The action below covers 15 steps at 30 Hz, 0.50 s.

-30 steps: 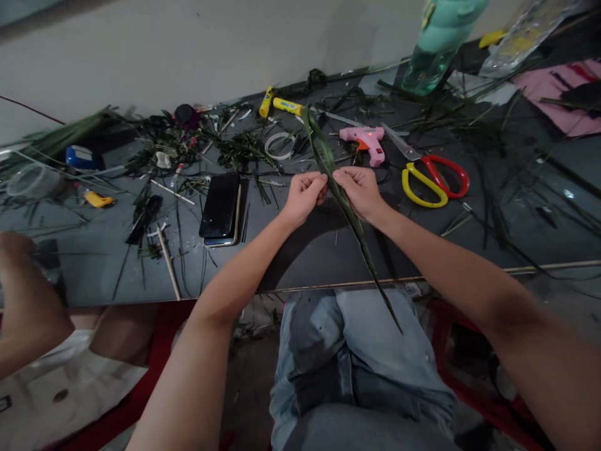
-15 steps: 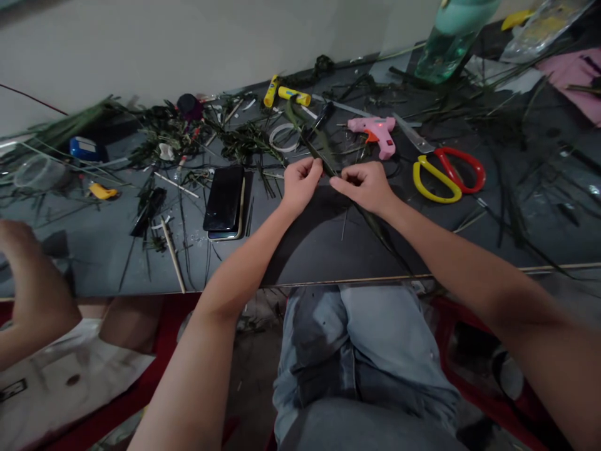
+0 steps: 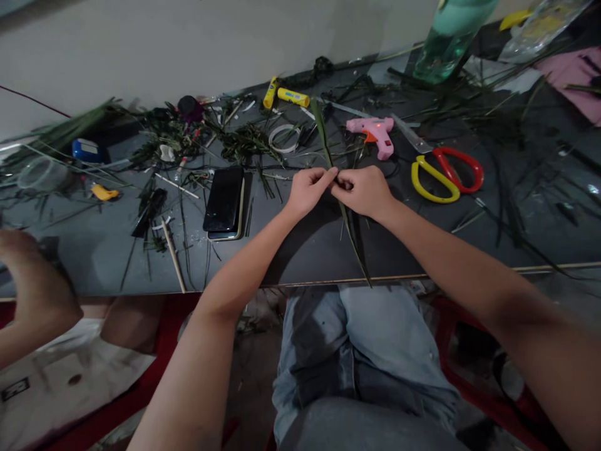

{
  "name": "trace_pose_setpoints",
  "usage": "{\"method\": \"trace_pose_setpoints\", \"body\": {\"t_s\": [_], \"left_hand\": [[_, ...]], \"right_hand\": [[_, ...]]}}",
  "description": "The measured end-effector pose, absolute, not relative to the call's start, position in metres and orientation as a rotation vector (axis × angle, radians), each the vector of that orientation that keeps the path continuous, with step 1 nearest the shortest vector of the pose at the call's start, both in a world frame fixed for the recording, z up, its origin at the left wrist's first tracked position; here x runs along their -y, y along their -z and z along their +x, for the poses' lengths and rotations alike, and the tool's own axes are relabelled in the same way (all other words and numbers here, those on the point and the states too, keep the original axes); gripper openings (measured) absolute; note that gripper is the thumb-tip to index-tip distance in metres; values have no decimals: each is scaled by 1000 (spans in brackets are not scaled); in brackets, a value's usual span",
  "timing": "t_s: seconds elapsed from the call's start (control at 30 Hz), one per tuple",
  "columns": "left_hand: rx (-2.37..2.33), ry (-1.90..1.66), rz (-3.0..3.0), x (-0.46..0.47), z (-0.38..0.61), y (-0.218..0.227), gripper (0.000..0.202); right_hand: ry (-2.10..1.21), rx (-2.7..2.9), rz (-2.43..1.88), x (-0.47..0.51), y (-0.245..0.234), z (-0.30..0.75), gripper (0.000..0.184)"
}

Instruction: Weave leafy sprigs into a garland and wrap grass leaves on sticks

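Note:
Both of my hands meet over the dark table, pinching a long narrow green leaf (image 3: 323,133). My left hand (image 3: 308,190) is closed, its thumb and forefinger on the leaf. Right beside it, my right hand (image 3: 364,191) is closed on the same leaf, fingers curled. The leaf's upper end points toward the wall, and its thin tail hangs down to the table's front edge. Just beyond the hands lies a pink glue gun (image 3: 373,134) with a small red light. Red and yellow handled scissors (image 3: 446,172) lie to the right.
Two stacked phones (image 3: 224,203) lie left of my hands, with a wooden stick (image 3: 173,257) nearby. Behind are a roll of clear tape (image 3: 284,138), yellow tubes (image 3: 293,96) and woven leaf pieces (image 3: 248,141). A green bottle (image 3: 441,50) stands at the back right. Another person's arm (image 3: 35,294) rests at left.
My hands have come together, the left moving slightly right. The leaf has swung more upright, its tail shifting left toward the front edge.

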<state>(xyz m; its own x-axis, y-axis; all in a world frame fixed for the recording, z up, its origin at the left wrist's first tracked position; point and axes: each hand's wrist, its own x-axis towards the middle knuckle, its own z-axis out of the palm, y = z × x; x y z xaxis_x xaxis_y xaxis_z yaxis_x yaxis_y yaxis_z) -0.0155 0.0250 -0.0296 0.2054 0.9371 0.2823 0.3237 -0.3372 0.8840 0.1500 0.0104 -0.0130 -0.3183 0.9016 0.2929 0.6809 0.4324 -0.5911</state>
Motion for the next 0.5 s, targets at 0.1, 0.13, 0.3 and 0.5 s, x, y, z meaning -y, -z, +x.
{"method": "trace_pose_setpoints", "body": {"t_s": [0.1, 0.13, 0.3, 0.5], "left_hand": [[-1187, -1118, 1765, -28, -16, 34, 58], [-1177, -1115, 1748, -29, -16, 36, 58], [-1133, -1120, 1672, -30, -13, 40, 58], [-1160, -1148, 1672, -28, -12, 38, 63]], "right_hand": [[-451, 2120, -1360, -9, 13, 149, 32], [-462, 2124, -1352, -9, 13, 149, 32], [-431, 2152, -1356, -8, 12, 150, 32], [-527, 2165, -1255, -9, 11, 152, 37]]}}
